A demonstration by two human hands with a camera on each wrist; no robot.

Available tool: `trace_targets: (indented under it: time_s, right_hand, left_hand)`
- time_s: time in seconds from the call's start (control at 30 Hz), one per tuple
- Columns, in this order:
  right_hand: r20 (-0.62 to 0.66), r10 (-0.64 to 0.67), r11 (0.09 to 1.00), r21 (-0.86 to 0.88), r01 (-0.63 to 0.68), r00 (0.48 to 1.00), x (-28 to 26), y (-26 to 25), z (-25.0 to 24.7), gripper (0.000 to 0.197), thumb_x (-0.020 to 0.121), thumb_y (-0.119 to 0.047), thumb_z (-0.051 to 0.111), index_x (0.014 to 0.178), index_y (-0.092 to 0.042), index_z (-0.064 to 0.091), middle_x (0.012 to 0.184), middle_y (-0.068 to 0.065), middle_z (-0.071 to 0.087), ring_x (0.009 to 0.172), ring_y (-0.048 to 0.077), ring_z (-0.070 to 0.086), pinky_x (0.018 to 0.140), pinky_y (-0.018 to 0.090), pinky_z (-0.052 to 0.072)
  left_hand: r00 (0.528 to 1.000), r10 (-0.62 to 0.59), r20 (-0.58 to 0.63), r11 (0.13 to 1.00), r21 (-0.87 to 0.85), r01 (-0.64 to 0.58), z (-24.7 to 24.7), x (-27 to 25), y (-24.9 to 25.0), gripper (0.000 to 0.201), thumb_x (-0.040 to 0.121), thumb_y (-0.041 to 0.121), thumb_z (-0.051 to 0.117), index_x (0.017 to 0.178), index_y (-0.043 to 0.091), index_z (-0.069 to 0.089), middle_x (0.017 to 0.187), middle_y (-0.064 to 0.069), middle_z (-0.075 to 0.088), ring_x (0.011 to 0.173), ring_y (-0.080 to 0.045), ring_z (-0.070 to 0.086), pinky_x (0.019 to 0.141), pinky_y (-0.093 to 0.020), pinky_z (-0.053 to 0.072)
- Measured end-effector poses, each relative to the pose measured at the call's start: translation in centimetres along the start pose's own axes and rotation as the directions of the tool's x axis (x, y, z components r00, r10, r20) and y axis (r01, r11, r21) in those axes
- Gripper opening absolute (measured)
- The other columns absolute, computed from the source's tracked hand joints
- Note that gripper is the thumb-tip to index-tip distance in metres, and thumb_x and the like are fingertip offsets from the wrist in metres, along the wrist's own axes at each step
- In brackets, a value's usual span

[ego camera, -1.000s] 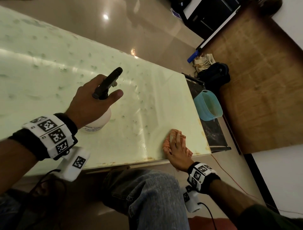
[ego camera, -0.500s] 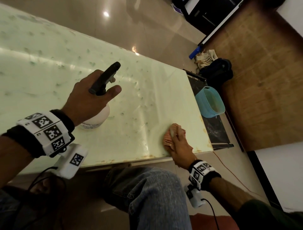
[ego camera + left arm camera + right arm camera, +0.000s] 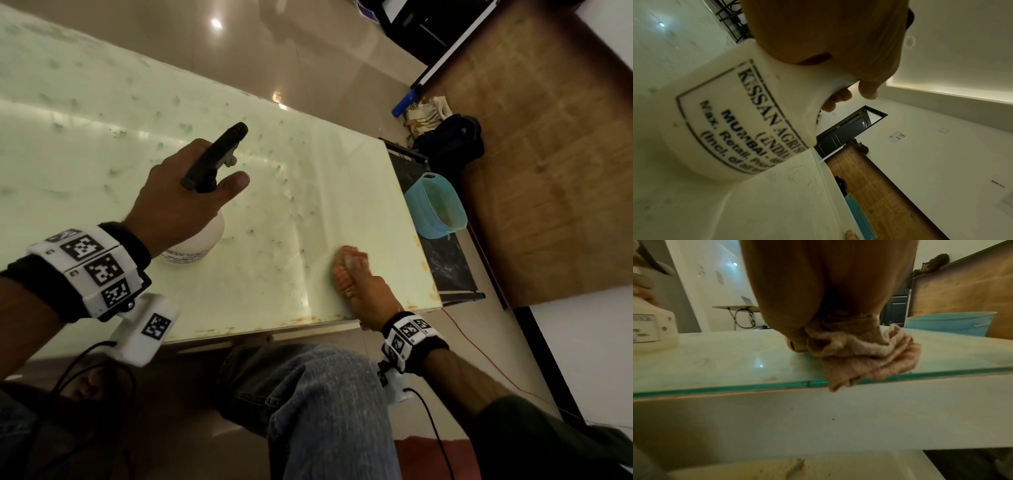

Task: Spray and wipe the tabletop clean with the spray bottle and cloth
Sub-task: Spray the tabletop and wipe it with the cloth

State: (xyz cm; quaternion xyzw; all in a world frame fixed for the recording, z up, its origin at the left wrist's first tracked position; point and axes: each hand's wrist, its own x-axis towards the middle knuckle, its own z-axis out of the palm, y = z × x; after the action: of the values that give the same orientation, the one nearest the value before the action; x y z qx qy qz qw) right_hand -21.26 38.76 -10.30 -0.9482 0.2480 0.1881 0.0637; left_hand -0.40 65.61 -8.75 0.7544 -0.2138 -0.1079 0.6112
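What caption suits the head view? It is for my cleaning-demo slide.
Left hand grips the spray bottle on the tabletop; right hand presses the cloth.

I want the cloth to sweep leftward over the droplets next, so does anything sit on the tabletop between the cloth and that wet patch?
Only the spray bottle, gripped by the left hand, stands near that path. The glass tabletop between it and the cloth under the right hand shows only droplets.

White spray bottle (image 3: 197, 245) and crumpled cloth (image 3: 342, 274) on tabletop (image 3: 308, 205).
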Motion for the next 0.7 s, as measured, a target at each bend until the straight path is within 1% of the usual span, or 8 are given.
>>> trace_targets:
  time_s: [0.1, 0.23, 0.3, 0.4, 0.47, 0.53, 0.6, 0.7]
  right_hand:
    - [0.025, -0.251, 0.967, 0.039, 0.250, 0.968, -1.6, -0.7, 1.1, 0.076, 0.089, -0.011, 0.054, 0.152, -0.028, 0.014, 0.152, 0.020, 0.032, 0.114, 0.039, 0.058, 0.098, 0.045, 0.049]
    - [0.033, -0.516, 0.851, 0.138, 0.507, 0.856, -3.5, 2.7, 2.4, 0.071, 0.090, -0.008, 0.057, 0.149, -0.031, 0.024, 0.158, 0.000, 0.019, 0.145, 0.015, 0.022, 0.117, 0.034, 0.029]
    - [0.045, -0.514, 0.855, 0.106, 0.508, 0.856, -4.2, 5.4, 2.1, 0.064, 0.095, -0.016, 0.055, 0.147, -0.038, 0.026, 0.157, -0.003, 0.023, 0.143, 0.013, 0.028, 0.116, 0.031, 0.029]
    - [-0.025, -0.278, 0.958, 0.062, 0.279, 0.960, -3.4, 8.2, 0.9, 0.049, 0.098, -0.033, 0.044, 0.140, -0.053, 0.027, 0.146, 0.003, 0.046, 0.121, 0.021, 0.057, 0.106, 0.037, 0.044]
    - [-0.081, -0.054, 0.992, 0.110, 0.062, 0.995, -0.7, 7.9, -0.3, 0.040, 0.097, -0.053, 0.032, 0.135, -0.045, 0.040, 0.131, 0.009, 0.059, 0.112, 0.030, 0.062, 0.101, 0.038, 0.047]
    - [-0.114, 0.031, 0.990, 0.142, -0.014, 0.993, 2.3, 5.3, -0.6, 0.054, 0.091, -0.067, 0.021, 0.128, -0.034, 0.044, 0.119, 0.015, 0.062, 0.108, 0.036, 0.062, 0.096, 0.037, 0.046]
    - [-0.089, 0.005, 0.985, 0.171, 0.011, 0.996, 4.0, 1.1, -0.6, 0.053, 0.094, -0.062, 0.025, 0.134, -0.032, 0.041, 0.126, 0.015, 0.059, 0.112, 0.035, 0.059, 0.097, 0.036, 0.043]
    - [0.001, -0.341, 0.928, 0.161, 0.336, 0.940, 2.2, -2.7, 1.0, 0.047, 0.099, -0.035, 0.042, 0.145, -0.027, 0.035, 0.145, 0.008, 0.045, 0.126, 0.026, 0.052, 0.107, 0.041, 0.041]
  left_hand:
    - [1.000, 0.015, -0.006, 1.000, -0.009, -0.015, 0.1, 0.1, 0.1, 0.027, 0.093, 0.045, 0.071, 0.112, 0.027, 0.065, 0.081, -0.018, 0.068, 0.068, -0.019, 0.064, 0.070, -0.025, 0.045]
    - [0.999, 0.026, -0.020, 0.999, -0.021, -0.026, -0.1, 0.3, -0.2, 0.028, 0.093, 0.047, 0.071, 0.113, 0.029, 0.064, 0.100, -0.016, 0.073, 0.061, -0.009, 0.063, 0.075, -0.029, 0.047]
    - [1.000, 0.018, -0.013, 0.999, -0.029, -0.019, -0.2, 0.3, -0.3, 0.027, 0.092, 0.047, 0.071, 0.111, 0.029, 0.064, 0.097, -0.018, 0.072, 0.060, -0.011, 0.062, 0.073, -0.029, 0.047]
    - [1.000, 0.021, -0.003, 0.999, -0.045, -0.021, -0.2, 0.3, -0.4, 0.026, 0.092, 0.048, 0.072, 0.110, 0.031, 0.065, 0.089, -0.019, 0.069, 0.068, -0.026, 0.064, 0.074, -0.035, 0.049]
    - [1.000, 0.009, -0.002, 0.999, -0.049, -0.009, -0.2, 0.3, -0.4, 0.030, 0.089, 0.054, 0.072, 0.110, 0.033, 0.064, 0.089, -0.019, 0.068, 0.074, -0.034, 0.065, 0.076, -0.036, 0.048]
    - [1.000, 0.008, 0.001, 0.998, -0.062, -0.008, -0.3, 0.2, -0.3, 0.037, 0.083, 0.062, 0.068, 0.110, 0.038, 0.064, 0.095, -0.016, 0.070, 0.071, -0.030, 0.064, 0.075, -0.034, 0.048]
    - [1.000, 0.022, 0.008, 0.998, -0.066, -0.022, -0.3, 0.1, -0.1, 0.038, 0.079, 0.067, 0.063, 0.112, 0.048, 0.060, 0.102, -0.014, 0.070, 0.066, -0.024, 0.063, 0.075, -0.033, 0.049]
    - [1.000, 0.028, 0.009, 0.997, -0.076, -0.027, -0.3, 0.1, -0.1, 0.044, 0.076, 0.070, 0.062, 0.115, 0.051, 0.059, 0.106, -0.013, 0.070, 0.067, -0.025, 0.062, 0.078, -0.040, 0.051]
